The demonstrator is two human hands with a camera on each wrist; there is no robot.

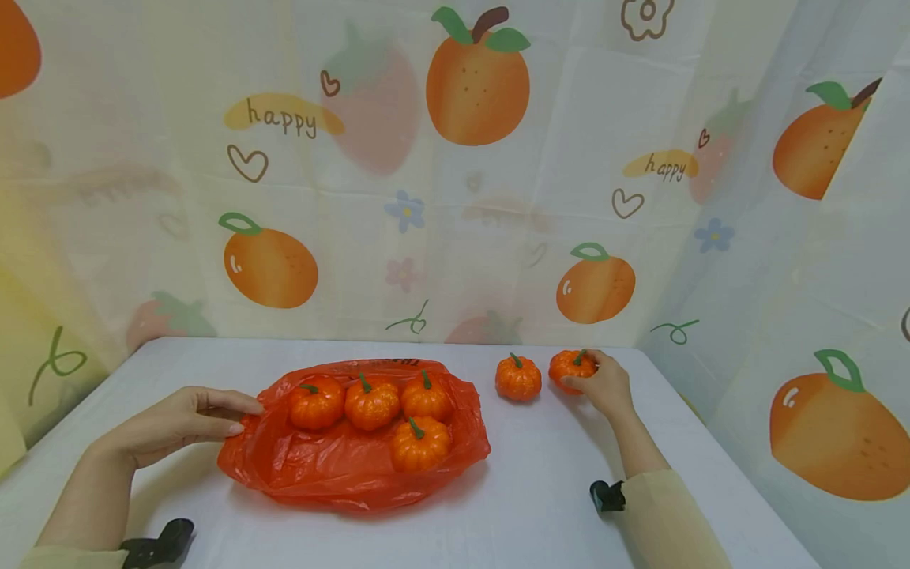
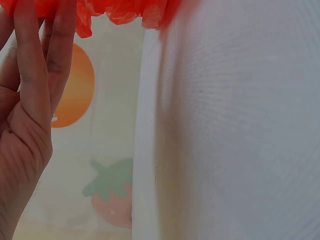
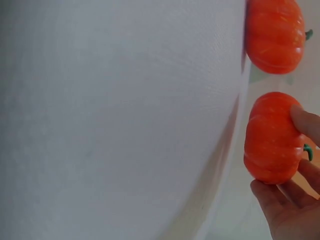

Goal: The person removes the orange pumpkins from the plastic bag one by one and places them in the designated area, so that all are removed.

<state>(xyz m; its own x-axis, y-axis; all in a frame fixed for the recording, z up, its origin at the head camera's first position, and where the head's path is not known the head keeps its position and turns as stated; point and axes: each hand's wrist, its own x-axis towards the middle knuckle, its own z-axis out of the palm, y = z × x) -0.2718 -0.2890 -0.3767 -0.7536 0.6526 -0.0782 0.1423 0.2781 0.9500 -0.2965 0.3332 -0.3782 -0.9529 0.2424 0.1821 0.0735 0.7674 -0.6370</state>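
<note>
An open red plastic bag [image 1: 320, 466] lies on the table with several small orange pumpkins [image 1: 372, 405] inside. My left hand [image 1: 181, 427] pinches the bag's left edge between thumb and fingers; the left wrist view shows the fingers [image 2: 60, 45] at the crumpled red plastic. Far to the right, my right hand [image 1: 604, 385] grips a small pumpkin [image 1: 566, 371] with a green stem. In the right wrist view, thumb and fingertips hold this pumpkin [image 3: 272, 140] from opposite sides. Another pumpkin [image 1: 518, 378] stands on the table between the bag and my right hand.
The white table [image 1: 533, 506] ends at a curtain [image 1: 483, 197] printed with oranges, strawberries and flowers, which hangs behind and along the sides. Black straps [image 1: 607, 496] stick out by both wrists.
</note>
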